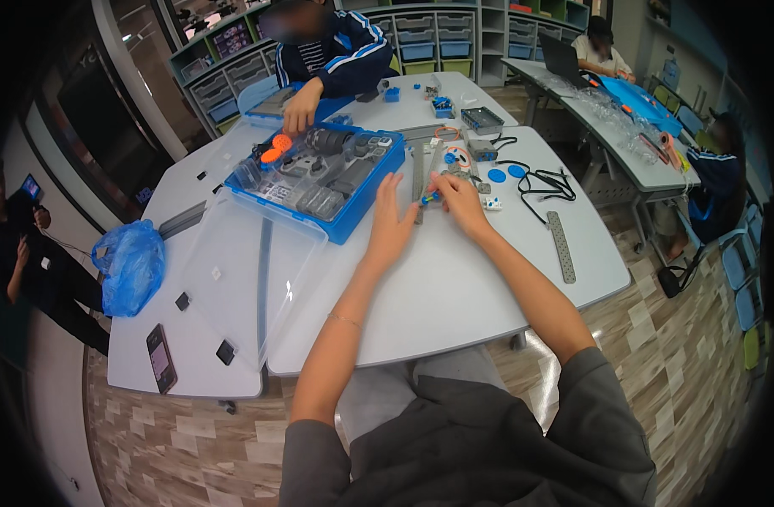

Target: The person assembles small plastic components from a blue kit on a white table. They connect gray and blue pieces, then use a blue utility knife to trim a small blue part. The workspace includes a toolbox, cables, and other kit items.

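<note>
My right hand (460, 205) pinches a small blue-and-yellow piece (430, 197), too small to make out exactly. The piece is at a long grey perforated beam (418, 173) that lies lengthwise away from me. Just left of the beam is my left hand (389, 221), its fingers stretched out and its thumb reaching toward the blue-and-yellow piece. Whether that thumb touches the piece I cannot tell. Beyond my right hand are small grey parts, an orange cable loop (460, 157) and two blue discs (515, 171).
A blue parts case (351, 221) stands left of my hands, with another person's hand (302, 107) over it. A clear lid (260, 279) lies nearer me. Black cables (549, 183) and a grey perforated strip (561, 247) lie right. A blue bag (133, 269) and phone (160, 359) are left.
</note>
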